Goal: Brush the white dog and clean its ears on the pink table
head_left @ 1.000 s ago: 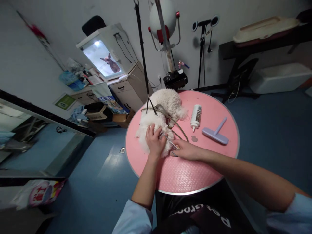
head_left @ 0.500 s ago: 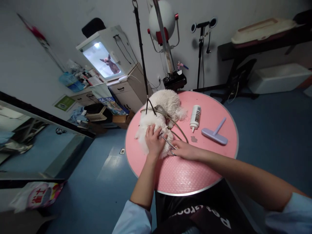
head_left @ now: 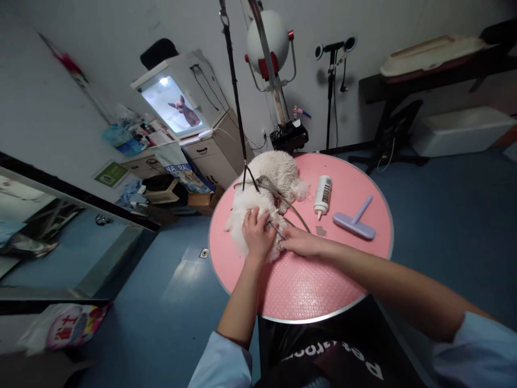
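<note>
A small white fluffy dog (head_left: 271,178) lies on the round pink grooming table (head_left: 315,280), tethered by a strap to a black pole above it. My left hand (head_left: 257,233) presses down on the dog's fur, fingers curled into the coat. My right hand (head_left: 299,242) is closed on a metal scissor-like tool (head_left: 278,231) whose tips point into the fur beside my left hand.
A white bottle (head_left: 323,193) lies on its side and a lilac brush (head_left: 355,221) rests to its right on the table. A small grey tuft (head_left: 321,230) lies between them. Behind stand a dryer on a stand (head_left: 270,37), a lit cabinet (head_left: 177,102) and a drawer unit.
My right hand with the tool has slid slightly left, closer to my left hand. The dog and my left hand stay put.
</note>
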A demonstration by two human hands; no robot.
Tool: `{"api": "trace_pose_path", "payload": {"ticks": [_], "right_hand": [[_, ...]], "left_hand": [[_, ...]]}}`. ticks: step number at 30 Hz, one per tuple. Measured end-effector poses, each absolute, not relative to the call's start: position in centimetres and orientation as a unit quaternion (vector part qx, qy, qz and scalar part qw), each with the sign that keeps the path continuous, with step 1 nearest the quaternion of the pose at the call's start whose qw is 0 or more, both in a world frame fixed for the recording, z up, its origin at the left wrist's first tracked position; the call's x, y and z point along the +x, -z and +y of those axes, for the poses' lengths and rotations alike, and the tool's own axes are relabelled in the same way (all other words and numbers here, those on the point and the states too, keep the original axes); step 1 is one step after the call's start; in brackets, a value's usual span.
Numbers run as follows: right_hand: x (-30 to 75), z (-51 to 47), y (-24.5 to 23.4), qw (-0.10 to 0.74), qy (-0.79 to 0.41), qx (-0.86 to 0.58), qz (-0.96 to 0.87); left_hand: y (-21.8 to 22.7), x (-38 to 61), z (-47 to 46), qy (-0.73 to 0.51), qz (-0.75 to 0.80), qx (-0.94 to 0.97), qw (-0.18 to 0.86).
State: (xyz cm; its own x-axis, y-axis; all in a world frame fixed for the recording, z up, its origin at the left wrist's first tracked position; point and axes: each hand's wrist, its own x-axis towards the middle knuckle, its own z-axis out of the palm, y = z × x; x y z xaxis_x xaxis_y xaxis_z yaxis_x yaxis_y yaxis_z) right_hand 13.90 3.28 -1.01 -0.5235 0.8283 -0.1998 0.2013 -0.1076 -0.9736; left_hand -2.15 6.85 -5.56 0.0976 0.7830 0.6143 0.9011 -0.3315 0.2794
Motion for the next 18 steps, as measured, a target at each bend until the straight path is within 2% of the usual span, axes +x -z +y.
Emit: {"api": "trace_pose_path", "payload": {"ticks": [6,12,18], "right_hand": [[14.5,2.3,1.2,0.254,-0.598,-0.391,-0.652],[14.2,3.3,1.0,0.21,-0.616,-0.424,-0.63],[14.6,1.8,1.9,0.271,-0.538,-0.374,-0.706]], "left_hand": [[5.6,-2.4,6.7,0.35,-0.572,-0.738,0.079],[5.4,-2.0,6.8,0.347,-0.578,-0.735,0.075],[5.2,-2.8,6.7,0.365,-0.563,-0.741,0.01]]}}
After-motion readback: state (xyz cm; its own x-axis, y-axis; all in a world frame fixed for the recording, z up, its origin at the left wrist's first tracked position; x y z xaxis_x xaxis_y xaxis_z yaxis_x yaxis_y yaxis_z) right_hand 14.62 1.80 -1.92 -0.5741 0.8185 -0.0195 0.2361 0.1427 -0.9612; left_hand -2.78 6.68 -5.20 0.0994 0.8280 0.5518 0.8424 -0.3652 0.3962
